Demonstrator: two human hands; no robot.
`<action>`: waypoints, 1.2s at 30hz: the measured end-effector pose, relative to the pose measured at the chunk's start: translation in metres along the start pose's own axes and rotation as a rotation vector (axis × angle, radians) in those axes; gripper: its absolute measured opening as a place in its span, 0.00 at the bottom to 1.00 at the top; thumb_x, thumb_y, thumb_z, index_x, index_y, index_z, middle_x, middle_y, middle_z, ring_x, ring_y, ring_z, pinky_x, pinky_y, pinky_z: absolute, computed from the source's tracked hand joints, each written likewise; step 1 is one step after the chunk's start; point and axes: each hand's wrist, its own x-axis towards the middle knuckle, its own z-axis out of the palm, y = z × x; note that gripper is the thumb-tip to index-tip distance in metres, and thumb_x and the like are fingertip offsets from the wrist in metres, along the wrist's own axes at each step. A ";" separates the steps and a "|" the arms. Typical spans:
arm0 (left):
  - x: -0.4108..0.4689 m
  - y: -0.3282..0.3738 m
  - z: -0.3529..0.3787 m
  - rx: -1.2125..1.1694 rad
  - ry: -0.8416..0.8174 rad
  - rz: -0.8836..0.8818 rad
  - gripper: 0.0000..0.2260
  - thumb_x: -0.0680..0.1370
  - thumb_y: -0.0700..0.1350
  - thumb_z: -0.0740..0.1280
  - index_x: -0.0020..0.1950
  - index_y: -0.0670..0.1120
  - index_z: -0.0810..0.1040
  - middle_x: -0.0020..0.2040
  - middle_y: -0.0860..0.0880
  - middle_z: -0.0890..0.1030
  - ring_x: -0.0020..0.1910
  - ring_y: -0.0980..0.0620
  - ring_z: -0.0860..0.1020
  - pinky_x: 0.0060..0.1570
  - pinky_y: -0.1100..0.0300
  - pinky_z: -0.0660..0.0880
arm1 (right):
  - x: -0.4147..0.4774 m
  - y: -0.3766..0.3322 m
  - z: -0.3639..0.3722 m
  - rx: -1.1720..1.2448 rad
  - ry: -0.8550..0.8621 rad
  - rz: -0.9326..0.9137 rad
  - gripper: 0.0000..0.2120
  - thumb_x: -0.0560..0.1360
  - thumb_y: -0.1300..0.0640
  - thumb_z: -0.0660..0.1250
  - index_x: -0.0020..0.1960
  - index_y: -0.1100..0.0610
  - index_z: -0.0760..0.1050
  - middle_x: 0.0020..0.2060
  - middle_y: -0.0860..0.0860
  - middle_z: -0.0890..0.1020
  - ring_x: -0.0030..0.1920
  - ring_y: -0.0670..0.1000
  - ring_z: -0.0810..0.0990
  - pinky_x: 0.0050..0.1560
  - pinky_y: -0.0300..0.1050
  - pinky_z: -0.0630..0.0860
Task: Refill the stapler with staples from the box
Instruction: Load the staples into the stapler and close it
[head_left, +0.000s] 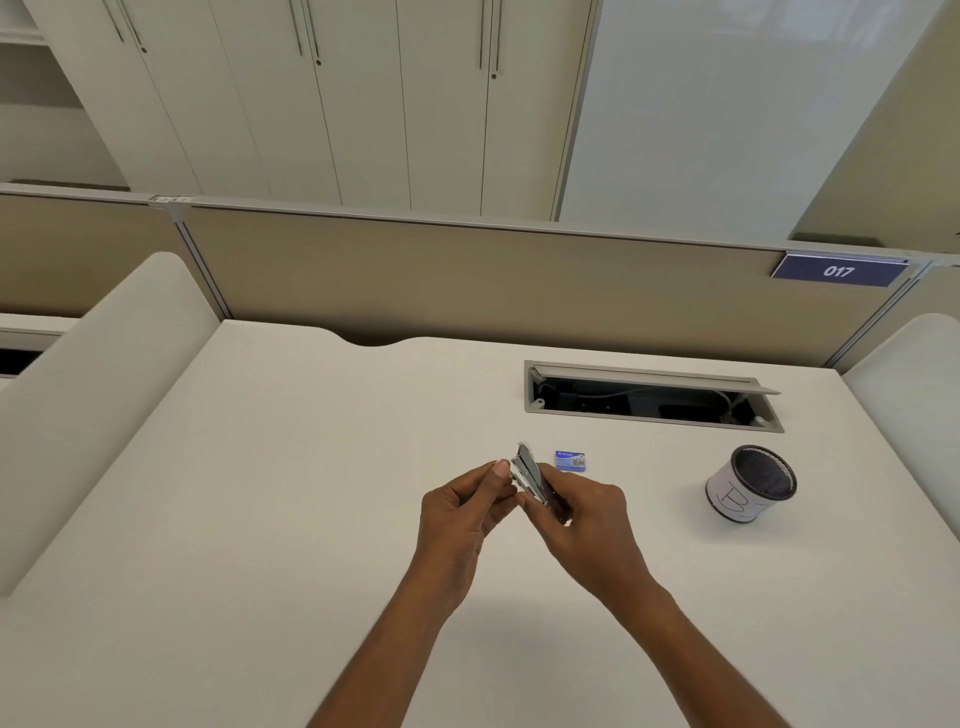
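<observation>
Head view: 2 bare hands meet above a white desk (270, 467), just right of centre. The right hand (582, 512) curls round the lower end of a stapler (530, 480); the left hand (462, 514) pinches its upper end, towards 11 o'clock.

Held in the air by its ends, the stapler could slip or snap shut on a fingertip.

It is small, slim and silver and dark; whether its magazine is open is unclear. A blue staple box (570, 461) lies closed on the desk at the stapler's 2 o'clock.

Slim silver metal stapler (526, 474): lower end hidden by right hand (582, 512); small blue cardboard box (570, 460), at its two o'clock: print illegible.
</observation>
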 end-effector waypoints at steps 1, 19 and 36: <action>0.003 -0.002 0.000 -0.003 0.008 -0.005 0.14 0.72 0.48 0.78 0.54 0.41 0.88 0.52 0.40 0.88 0.50 0.47 0.86 0.53 0.59 0.82 | 0.000 0.002 0.002 -0.004 0.010 0.000 0.08 0.78 0.53 0.72 0.57 0.47 0.82 0.29 0.49 0.73 0.31 0.49 0.68 0.31 0.44 0.70; 0.082 -0.046 -0.027 0.411 0.289 0.021 0.06 0.77 0.47 0.75 0.53 0.50 0.88 0.49 0.51 0.89 0.46 0.54 0.87 0.53 0.57 0.82 | 0.027 0.080 0.062 -0.197 0.141 0.248 0.21 0.76 0.54 0.72 0.32 0.53 0.64 0.23 0.46 0.65 0.25 0.47 0.62 0.29 0.36 0.58; 0.123 -0.103 -0.117 1.760 -0.003 0.314 0.30 0.85 0.57 0.57 0.83 0.46 0.57 0.84 0.45 0.54 0.83 0.45 0.49 0.79 0.48 0.51 | 0.031 0.134 0.114 -0.351 -0.035 0.566 0.16 0.80 0.50 0.65 0.36 0.55 0.70 0.32 0.49 0.74 0.33 0.51 0.74 0.37 0.42 0.66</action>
